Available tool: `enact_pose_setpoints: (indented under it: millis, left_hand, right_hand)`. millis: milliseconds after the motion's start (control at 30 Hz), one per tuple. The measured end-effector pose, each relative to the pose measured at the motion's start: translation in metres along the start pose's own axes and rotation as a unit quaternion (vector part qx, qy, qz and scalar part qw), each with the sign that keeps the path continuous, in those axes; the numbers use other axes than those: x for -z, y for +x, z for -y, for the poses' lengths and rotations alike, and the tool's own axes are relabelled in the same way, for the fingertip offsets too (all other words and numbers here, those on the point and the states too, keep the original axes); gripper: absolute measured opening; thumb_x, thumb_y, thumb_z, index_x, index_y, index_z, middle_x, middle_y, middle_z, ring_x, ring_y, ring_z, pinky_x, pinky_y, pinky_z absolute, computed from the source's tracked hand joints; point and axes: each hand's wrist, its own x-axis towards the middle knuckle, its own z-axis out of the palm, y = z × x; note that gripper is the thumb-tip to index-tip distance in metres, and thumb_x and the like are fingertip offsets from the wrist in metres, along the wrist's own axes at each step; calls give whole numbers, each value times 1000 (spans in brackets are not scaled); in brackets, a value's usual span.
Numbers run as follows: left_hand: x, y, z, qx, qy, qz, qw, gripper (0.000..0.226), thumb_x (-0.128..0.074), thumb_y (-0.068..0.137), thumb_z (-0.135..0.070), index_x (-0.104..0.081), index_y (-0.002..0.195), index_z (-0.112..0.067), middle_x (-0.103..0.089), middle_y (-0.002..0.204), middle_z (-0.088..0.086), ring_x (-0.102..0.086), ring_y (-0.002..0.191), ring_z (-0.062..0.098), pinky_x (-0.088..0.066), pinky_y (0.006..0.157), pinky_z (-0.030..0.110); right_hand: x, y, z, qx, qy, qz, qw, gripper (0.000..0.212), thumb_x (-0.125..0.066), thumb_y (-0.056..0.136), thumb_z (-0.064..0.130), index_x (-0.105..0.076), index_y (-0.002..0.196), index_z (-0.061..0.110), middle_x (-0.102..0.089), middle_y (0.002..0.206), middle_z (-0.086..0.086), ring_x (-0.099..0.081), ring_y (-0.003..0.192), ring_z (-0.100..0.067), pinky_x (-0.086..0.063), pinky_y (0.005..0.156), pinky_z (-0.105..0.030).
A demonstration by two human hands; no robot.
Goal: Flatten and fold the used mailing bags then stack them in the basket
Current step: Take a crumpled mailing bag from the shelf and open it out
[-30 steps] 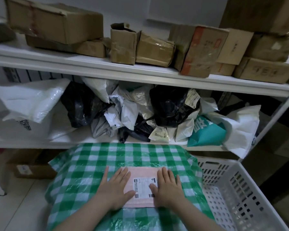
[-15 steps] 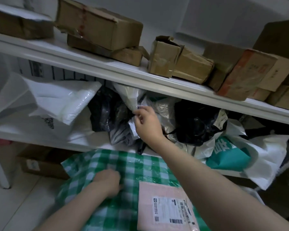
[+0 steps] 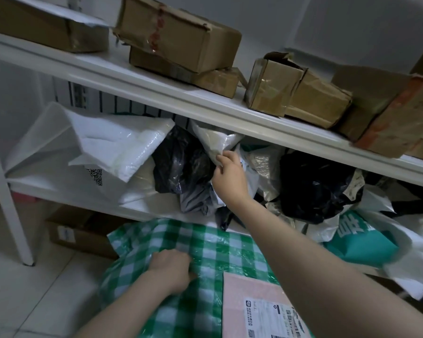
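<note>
Fingers [image 3: 221,159] of right hand [image 3: 230,176] pinched on crinkled whitish plastic mailing bag [image 3: 217,140] on far shelf [image 3: 156,206], left hand [image 3: 170,268] curled, knuckles down on green checked cloth [image 3: 217,250], pink mailer [image 3: 249,293] near right.

Pink bag [image 3: 249,311] cut by bottom edge, right side behind right forearm. Left hand [image 3: 170,269] fingers curled under, hidden. Label [image 3: 271,318] print too small to read. Teal bag [image 3: 359,242] lettering partly hidden.

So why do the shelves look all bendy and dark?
Head view: the wide-angle lens bows the shelf; dim lighting leaves the black bag nearly detail-free; small glare on the white bag; the right hand and pink mailer look slightly soft.
</note>
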Motion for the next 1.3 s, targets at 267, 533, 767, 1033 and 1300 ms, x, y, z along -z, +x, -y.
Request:
enact_pose_setpoints:
  millis: [267,533,767,1033,1300]
  left_hand:
    - [-1,-5,0,2,2,8,1000,56,-42,96,-56,-38,147,-31,-47,146,0,-46,130,23,-38,105,38]
    - [-3,-12,-9,66,-313,-129,939,70,-49,95,-55,-22,154,-30,-49,145,-6,-51,127,20,-41,106,44]
    - [39,-20,-42,94,-664,-213,710,58,-36,100,-50,-28,151,-23,-46,146,3,-54,114,20,-47,96,43]
    - [100,-16,-58,53,-779,-238,578,55,-61,89,-52,-44,134,-25,-64,121,2,-66,100,27,-57,82,49]
    - [92,-1,-54,57,-748,-333,572,19,-52,100,-20,-57,118,-26,-66,116,-2,-64,107,24,-53,93,51]
  right_hand:
    - [0,-33,-32,31,146,-48,988,29,-48,100,11,-65,122,5,-49,129,6,-47,104,13,-35,87,0]
    - [23,-76,-61,17,234,-19,972,25,-54,98,12,-71,115,10,-54,122,11,-51,114,3,-39,93,-7]
    - [49,-91,-79,5,134,131,982,33,-51,100,16,-59,131,8,-44,134,11,-44,119,-2,-27,96,1]
    - [53,-99,-84,86,-50,236,967,34,-49,99,17,-60,130,7,-44,144,3,-48,126,-19,-35,105,-27]
    - [65,-101,-92,-4,86,142,986,30,-46,90,-2,-67,107,13,-58,130,2,-58,115,-14,-47,99,-30]
